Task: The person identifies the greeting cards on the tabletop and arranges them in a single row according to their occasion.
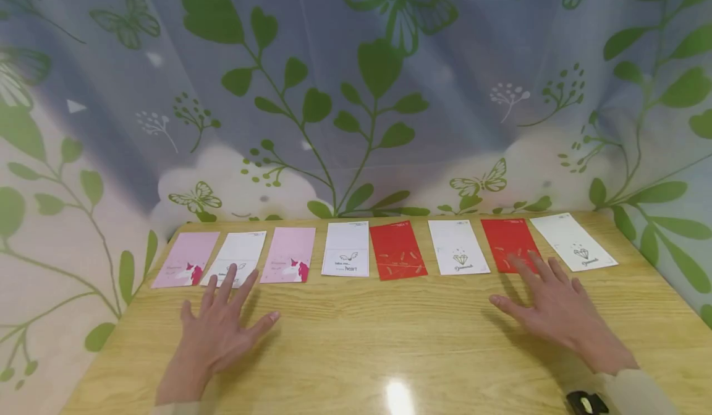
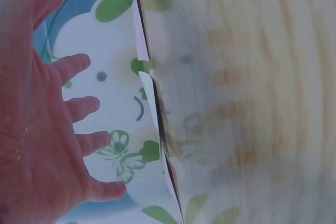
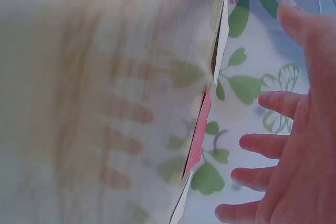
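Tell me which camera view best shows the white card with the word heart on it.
The head view: the white heart card lies flat and whole there, fourth from the left in the row, its print legible. The two wrist views show only thin card edges against the table's rim, blurred, and none can be told as this card.

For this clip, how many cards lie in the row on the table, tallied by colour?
Pink cards: 2
White cards: 4
Red cards: 2
Total: 8 cards in one row on the wooden table.
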Demonstrator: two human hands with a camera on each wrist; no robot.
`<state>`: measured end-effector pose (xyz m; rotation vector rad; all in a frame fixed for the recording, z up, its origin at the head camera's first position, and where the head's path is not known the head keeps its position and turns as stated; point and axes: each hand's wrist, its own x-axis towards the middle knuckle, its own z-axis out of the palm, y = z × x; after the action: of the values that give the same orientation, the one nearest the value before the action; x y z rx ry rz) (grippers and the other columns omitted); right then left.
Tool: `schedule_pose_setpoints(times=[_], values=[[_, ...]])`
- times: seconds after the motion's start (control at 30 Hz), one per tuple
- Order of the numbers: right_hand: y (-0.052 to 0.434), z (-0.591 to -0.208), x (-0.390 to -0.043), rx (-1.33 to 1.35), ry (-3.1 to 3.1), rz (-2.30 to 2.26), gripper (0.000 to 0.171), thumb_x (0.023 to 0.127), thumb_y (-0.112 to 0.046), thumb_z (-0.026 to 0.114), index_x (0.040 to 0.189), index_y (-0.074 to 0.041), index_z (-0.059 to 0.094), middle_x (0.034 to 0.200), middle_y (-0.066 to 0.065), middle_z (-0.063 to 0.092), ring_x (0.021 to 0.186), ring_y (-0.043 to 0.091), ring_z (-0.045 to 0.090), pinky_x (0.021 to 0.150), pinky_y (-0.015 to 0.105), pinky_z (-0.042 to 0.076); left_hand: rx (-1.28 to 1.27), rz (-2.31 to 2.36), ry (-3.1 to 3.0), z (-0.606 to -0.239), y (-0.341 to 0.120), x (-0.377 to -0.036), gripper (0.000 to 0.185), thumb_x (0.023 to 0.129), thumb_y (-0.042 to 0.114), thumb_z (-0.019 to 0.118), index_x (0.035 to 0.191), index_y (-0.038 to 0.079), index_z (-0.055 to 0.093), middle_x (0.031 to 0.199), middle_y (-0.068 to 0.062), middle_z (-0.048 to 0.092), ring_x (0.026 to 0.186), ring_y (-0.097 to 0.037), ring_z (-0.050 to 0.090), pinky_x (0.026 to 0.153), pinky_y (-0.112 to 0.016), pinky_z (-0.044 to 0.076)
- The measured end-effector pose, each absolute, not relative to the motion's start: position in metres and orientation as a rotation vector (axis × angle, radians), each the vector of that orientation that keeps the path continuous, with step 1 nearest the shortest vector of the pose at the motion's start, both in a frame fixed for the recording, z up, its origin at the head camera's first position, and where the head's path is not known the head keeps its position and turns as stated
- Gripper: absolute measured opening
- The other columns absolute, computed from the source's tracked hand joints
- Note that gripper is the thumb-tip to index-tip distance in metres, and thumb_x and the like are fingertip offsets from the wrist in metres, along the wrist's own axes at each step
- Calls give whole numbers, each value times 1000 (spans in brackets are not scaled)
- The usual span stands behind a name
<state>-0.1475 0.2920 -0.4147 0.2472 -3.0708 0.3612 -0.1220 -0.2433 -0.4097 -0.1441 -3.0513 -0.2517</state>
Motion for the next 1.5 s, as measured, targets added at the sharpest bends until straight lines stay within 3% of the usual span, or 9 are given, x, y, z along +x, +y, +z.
schedule_pose_setpoints(times=[0.2, 0.3, 0.5, 0.8, 1.07, 1.3, 1.5], values=[[277, -412, -155, 391, -2973, 376, 85, 92, -66, 62, 152, -8, 45, 152, 27, 46, 139, 55, 40, 97, 77, 41, -178, -282, -3061, -411, -252, -129, 85, 94, 73, 50, 160, 22, 34, 166, -23, 27, 145, -59, 30, 100, -88, 26], [267, -411, -159, 412, -2984, 406, 84, 92, -66, 62, 151, -8, 47, 151, 27, 47, 138, 53, 42, 98, 74, 43, -201, -298, -3066, -413, -256, -135, 84, 94, 73, 50, 159, 22, 35, 166, -22, 29, 144, -57, 34, 99, -86, 30], [241, -412, -169, 473, -2992, 437, 81, 92, -68, 60, 150, -13, 50, 151, 26, 48, 136, 54, 46, 104, 73, 40, -243, -386, -3026, -414, -261, -154, 80, 96, 68, 53, 157, 19, 39, 162, -23, 35, 137, -56, 45, 93, -82, 39], [191, -416, -190, 631, -2942, 463, 74, 92, -60, 65, 148, -14, 53, 152, 19, 50, 136, 46, 50, 102, 67, 47, -309, -496, -2978, -409, -261, -186, 70, 99, 51, 59, 154, 10, 43, 157, -28, 40, 136, -56, 44, 97, -77, 41], [141, -420, -205, 726, -2930, 495, 73, 92, -63, 63, 148, -17, 52, 153, 14, 49, 139, 39, 48, 104, 64, 47, -422, -506, -3005, -408, -263, -223, 62, 99, 32, 65, 151, 5, 46, 153, -29, 45, 135, -55, 47, 96, -76, 43], [110, -419, -220, 767, -2949, 503, 74, 93, -64, 61, 149, -18, 50, 152, 13, 50, 141, 37, 47, 108, 64, 43, -457, -466, -3129, -410, -265, -249, 73, 93, 38, 73, 153, 8, 44, 156, -30, 40, 136, -59, 42, 97, -82, 37], [89, -417, -230, 807, -2957, 484, 76, 93, -66, 59, 152, -19, 48, 152, 13, 50, 141, 36, 48, 111, 60, 43, -476, -382, -3282, -397, -259, -264, 100, 81, 52, 80, 158, 9, 35, 163, -31, 24, 142, -64, 28, 100, -88, 25]])
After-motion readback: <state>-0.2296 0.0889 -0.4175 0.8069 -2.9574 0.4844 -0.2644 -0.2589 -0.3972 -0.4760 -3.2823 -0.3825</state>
